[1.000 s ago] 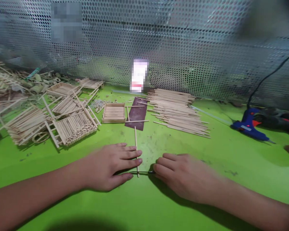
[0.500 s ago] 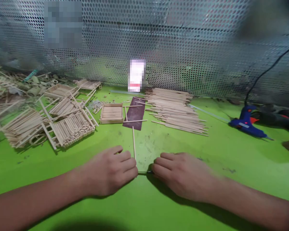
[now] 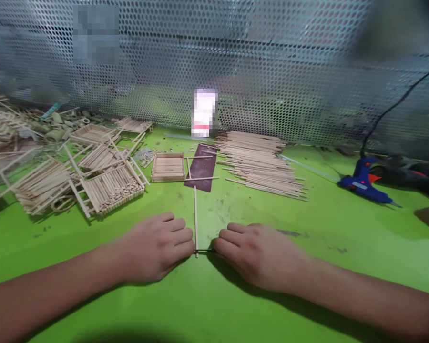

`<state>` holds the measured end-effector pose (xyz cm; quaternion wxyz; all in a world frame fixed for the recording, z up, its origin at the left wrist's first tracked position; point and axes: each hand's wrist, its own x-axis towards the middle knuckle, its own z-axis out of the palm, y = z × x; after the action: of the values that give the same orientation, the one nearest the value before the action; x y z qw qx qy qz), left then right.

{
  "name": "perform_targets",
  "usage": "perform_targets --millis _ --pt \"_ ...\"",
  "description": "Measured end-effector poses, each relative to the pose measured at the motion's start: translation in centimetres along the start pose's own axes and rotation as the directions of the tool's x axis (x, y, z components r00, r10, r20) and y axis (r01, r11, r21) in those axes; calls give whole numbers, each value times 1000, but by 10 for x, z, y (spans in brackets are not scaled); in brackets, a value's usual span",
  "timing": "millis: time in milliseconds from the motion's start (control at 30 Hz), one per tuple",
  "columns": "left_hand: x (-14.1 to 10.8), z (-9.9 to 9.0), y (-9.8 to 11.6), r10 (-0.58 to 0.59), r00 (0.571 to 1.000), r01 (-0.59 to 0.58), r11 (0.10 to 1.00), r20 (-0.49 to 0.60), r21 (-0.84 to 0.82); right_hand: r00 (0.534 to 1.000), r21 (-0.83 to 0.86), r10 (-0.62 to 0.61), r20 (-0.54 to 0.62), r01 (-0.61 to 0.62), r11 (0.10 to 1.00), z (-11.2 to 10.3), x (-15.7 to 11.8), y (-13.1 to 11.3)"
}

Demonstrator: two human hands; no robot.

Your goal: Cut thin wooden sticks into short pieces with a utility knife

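My left hand (image 3: 155, 247) rests on the green tabletop (image 3: 307, 228) with its fingertips at the lower end of a thin wooden stick (image 3: 195, 216), which lies pointing away from me. A thin dark rod (image 3: 204, 250) runs crosswise at that stick's lower end, between my two hands. My right hand (image 3: 253, 255) has its fingertips around the rod's dark right end, and my left fingers and thumb close on its other end. The spot where the rod and stick cross is small and partly shadowed.
Beyond my hands lie a dark mat (image 3: 200, 166), a small stick panel (image 3: 168, 167), several stick frames (image 3: 109, 188), and a long pile of sticks (image 3: 260, 164). A blue glue gun (image 3: 362, 183) with a black cable (image 3: 389, 112) sits right, before a perforated metal screen (image 3: 271, 71).
Both hands and the stick have shifted slightly left in view. My left fingers have drawn back from over the stick to its left side, and the hands sit closer together.
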<state>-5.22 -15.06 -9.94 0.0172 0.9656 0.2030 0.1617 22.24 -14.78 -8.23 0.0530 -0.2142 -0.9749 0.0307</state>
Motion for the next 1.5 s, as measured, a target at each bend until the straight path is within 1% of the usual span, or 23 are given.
perform_targets --millis 133,200,333,433,700,833,900,1100,1267,1400,1500 --pt "3 3 2 -130 991 131 990 17 -55 1000 -29 4 6 -4 1000 0 -2 -1" --pt "7 4 4 -175 984 177 980 23 -87 1000 -39 4 8 -4 999 1 -3 -1" --pt "11 6 8 -212 977 214 969 28 -126 1000 -50 9 24 -8 999 3 -4 -2" --pt "11 7 10 -227 973 231 963 40 -142 1000 -54 4 16 -3 999 4 -5 -1" --pt "11 6 9 -203 979 202 971 6 -124 1000 -31 -6 0 6 999 -1 -13 4" --pt "9 7 11 -129 990 128 992 -65 -12 1000 -17 -5 5 5 1000 0 -15 5" --pt "8 9 12 -80 993 84 995 -83 46 1000 -16 -2 11 2 1000 0 -14 5" --pt "12 11 9 19 999 -16 997 -37 75 997 -51 39 65 -35 998 -2 -13 4" --pt "19 10 7 56 997 -52 996 -45 77 999 -92 31 39 -27 995 -2 -16 4" --pt "17 5 7 58 997 -54 995 -43 88 999 -100 26 24 -23 995 -3 -14 1" --pt "5 0 3 25 999 -22 996 -33 86 998 -84 56 40 -52 995 -2 -1 -4"
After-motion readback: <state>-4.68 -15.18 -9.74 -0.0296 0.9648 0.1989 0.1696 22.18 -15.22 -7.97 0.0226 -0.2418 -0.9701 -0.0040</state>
